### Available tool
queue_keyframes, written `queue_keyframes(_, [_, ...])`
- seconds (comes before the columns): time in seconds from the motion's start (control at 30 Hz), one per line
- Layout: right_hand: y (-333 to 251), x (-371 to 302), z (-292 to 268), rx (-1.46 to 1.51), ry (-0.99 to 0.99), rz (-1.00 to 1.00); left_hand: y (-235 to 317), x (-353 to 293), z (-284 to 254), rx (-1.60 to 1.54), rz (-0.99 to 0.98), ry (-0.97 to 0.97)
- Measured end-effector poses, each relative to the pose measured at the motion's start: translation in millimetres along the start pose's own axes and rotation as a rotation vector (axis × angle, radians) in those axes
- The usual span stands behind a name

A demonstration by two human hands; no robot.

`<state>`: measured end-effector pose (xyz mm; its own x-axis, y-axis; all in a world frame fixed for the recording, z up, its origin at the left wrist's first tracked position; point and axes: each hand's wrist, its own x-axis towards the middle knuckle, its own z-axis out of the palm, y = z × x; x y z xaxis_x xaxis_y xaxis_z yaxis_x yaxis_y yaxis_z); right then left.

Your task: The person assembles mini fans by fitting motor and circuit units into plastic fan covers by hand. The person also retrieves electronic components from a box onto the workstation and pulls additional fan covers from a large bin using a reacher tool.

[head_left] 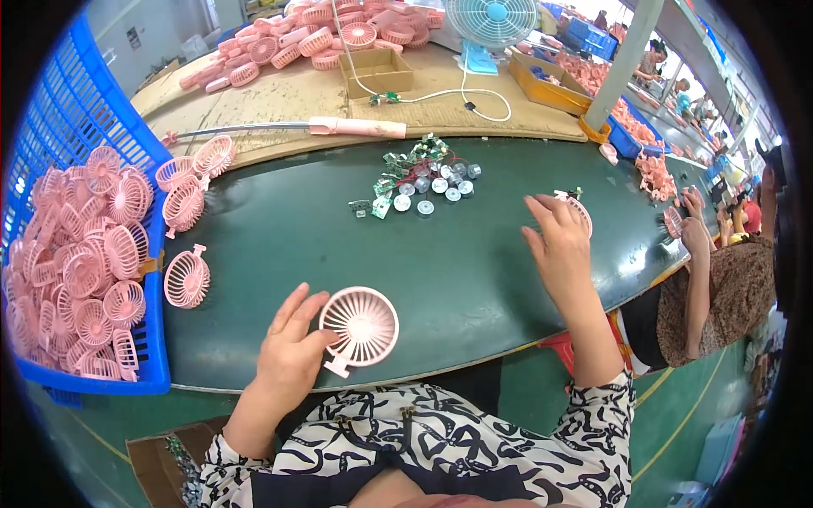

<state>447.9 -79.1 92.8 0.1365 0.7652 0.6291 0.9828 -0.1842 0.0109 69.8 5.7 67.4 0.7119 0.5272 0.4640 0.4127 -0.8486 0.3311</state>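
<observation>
My left hand [290,356] pinches a pink slotted fan housing [362,326] by its rim and short stem, just above the table's near edge. The round hollow side of the housing faces up. My right hand [561,250] is stretched out over the right part of the green table [474,279], its fingers apart. Just beyond those fingers lies another pink fan housing [582,213] with a small part at its top, partly hidden by the hand. Small round motors [426,208] with clear and white caps sit mid-table, beside a heap of green circuit boards [398,169] and red wires.
A blue basket [157,339] full of pink housings stands at the left, with several loose housings [186,278] beside it. A pink-handled rod [356,126], a cardboard box [377,76] and a blue desk fan [491,21] are at the back. A co-worker's arm [696,288] reaches in at right.
</observation>
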Motion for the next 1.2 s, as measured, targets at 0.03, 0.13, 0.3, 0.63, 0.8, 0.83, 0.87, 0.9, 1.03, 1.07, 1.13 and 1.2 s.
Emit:
queue_keyframes(0.03, [-3, 11, 4, 0.087, -0.041, -0.032, 3, -1, 0, -0.008, -0.015, -0.006])
queue_keyframes(0.13, [-8, 44, 21, 0.211, -0.076, -0.106, 10, -6, 3, -0.098, -0.063, 0.027])
queue_keyframes(0.3, [-8, 92, 75, 0.39, -0.217, 0.029, 16, -7, 2, -0.261, 0.035, -0.112])
queue_keyframes(0.63, [-19, 123, 132, 0.849, -0.09, 0.377, -4, -14, 6, -0.292, -0.049, -0.091])
queue_keyframes(0.8, [-54, 119, 54, 0.905, 0.035, 0.366, -7, -25, 7, -0.329, -0.035, -0.103])
queue_keyframes(0.83, [-58, 109, 54, 0.81, 0.053, 0.193, -8, -26, 7, -0.328, -0.027, -0.122])
queue_keyframes(0.87, [-60, 97, 54, 0.709, 0.069, 0.027, -9, -27, 6, -0.331, -0.016, -0.147])
queue_keyframes(0.9, [-74, 84, 56, 0.605, 0.104, -0.111, -10, -28, 6, -0.344, -0.02, -0.151])
queue_keyframes(1.03, [-123, 23, 69, 0.49, -0.294, -0.464, -13, -33, 10, -0.371, 0.04, -0.176])
queue_keyframes(1.07, [-129, 15, 65, 0.49, -0.313, -0.462, -14, -34, 10, -0.377, 0.042, -0.176])
queue_keyframes(1.13, [-141, 8, 53, 0.446, -0.36, -0.478, -17, -38, 13, -0.386, 0.038, -0.145])
queue_keyframes(1.2, [-138, 4, 42, 0.478, -0.435, -0.379, -20, -42, 16, -0.389, 0.024, -0.116])
